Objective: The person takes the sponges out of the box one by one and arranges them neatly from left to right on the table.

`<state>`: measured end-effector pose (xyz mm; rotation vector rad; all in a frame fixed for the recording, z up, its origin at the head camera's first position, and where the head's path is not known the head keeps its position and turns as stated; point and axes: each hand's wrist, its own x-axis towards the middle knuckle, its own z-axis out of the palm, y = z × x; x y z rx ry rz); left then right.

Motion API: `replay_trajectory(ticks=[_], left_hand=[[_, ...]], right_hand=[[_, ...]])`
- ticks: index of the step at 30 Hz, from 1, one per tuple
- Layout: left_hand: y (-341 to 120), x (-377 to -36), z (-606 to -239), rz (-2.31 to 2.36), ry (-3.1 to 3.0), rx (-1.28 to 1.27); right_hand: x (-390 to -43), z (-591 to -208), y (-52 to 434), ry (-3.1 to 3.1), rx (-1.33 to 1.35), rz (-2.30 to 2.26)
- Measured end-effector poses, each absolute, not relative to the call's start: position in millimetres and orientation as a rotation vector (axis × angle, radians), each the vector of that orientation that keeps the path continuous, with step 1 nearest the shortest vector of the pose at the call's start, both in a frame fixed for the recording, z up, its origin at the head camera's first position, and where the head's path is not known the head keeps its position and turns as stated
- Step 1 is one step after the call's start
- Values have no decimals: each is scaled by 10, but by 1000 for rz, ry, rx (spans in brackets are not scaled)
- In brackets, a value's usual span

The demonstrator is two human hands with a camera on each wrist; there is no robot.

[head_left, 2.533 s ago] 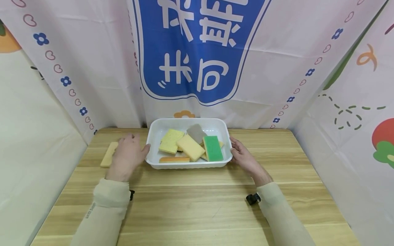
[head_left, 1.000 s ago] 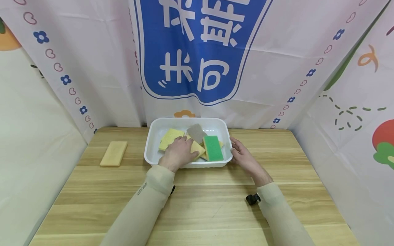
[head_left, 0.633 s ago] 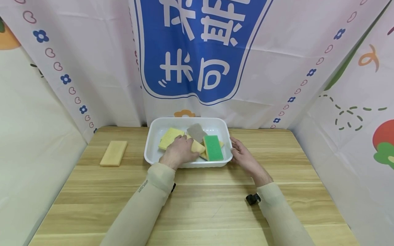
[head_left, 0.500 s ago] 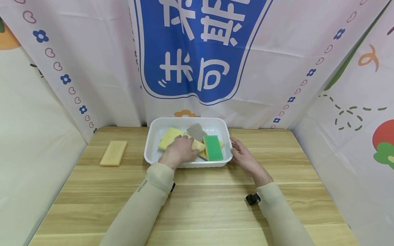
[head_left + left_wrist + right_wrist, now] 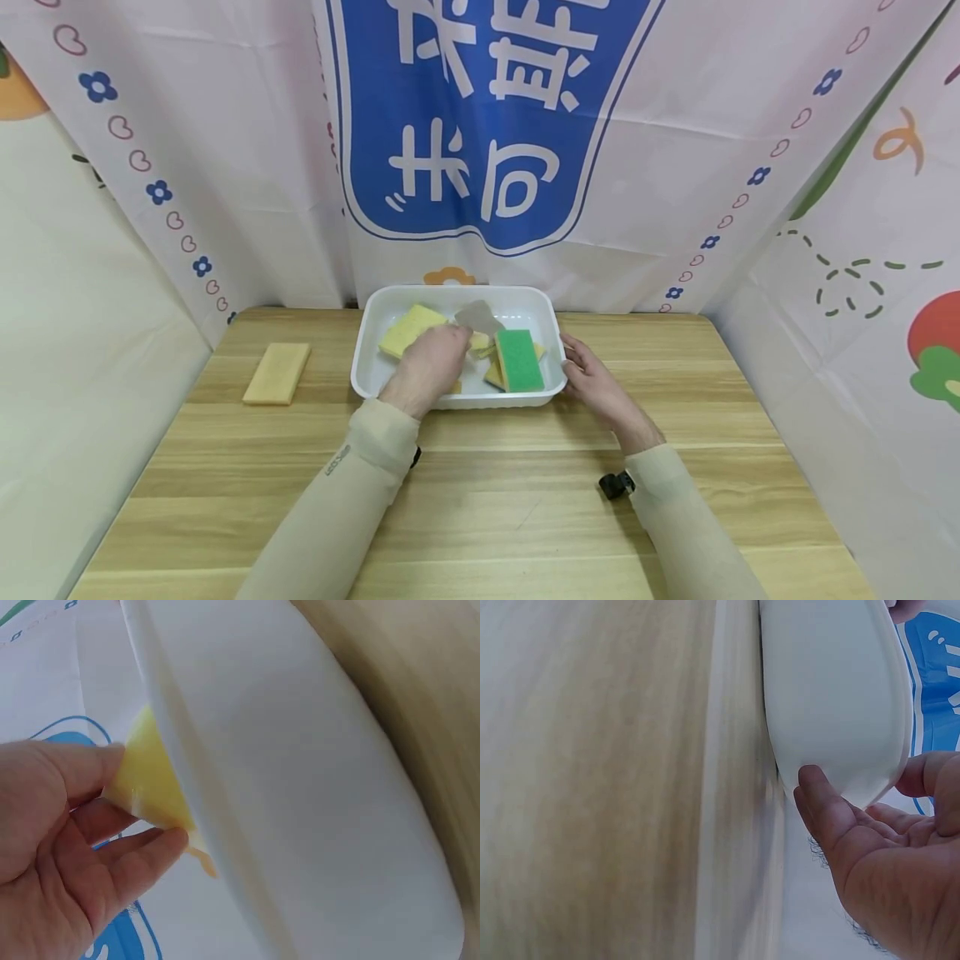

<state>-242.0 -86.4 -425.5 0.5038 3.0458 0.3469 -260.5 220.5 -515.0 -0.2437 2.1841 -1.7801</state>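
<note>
left hand (image 5: 429, 367) pinches yellow sponge (image 5: 154, 780) over white tray (image 5: 525, 307). light, soft, compressible (likely non-slip); grip by edges. right hand (image 5: 592, 379) relaxed, fingers touching tray's right rim.

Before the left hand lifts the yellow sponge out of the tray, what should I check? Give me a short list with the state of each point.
1. Left hand pinches yellow sponge: ok.
2. Right hand steadies the tray at its right rim: ok.
3. Green sponge apart from the left hand: ok.
4. Grey sponge free of the held one: cannot tell.
5. Table space beside the tan sponge: ok.
</note>
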Motion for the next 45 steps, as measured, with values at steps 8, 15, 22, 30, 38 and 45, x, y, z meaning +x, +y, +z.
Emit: replay_trajectory(ticks=[8, 15, 22, 30, 38, 45], left_hand=[[-995, -2430, -4171, 375, 3100, 485], [-1127, -2465, -4165, 447, 3183, 482], [-1233, -2444, -4183, 609, 3209, 425], [-1278, -2431, -4175, 658, 3208, 358], [-1343, -2403, -4172, 701, 3267, 412], [-1422, -2366, -4111, 764, 3309, 393]], right_hand=[[-2619, -5161, 2205, 2186, -245, -1784], [-2612, -5152, 2199, 2187, -238, -1785], [-2607, -5151, 2198, 2189, -238, -1785], [-2608, -5153, 2203, 2183, -236, -1785], [-2605, -5152, 2205, 2195, -244, -1772], [-2605, -5157, 2209, 2195, -261, -1775]])
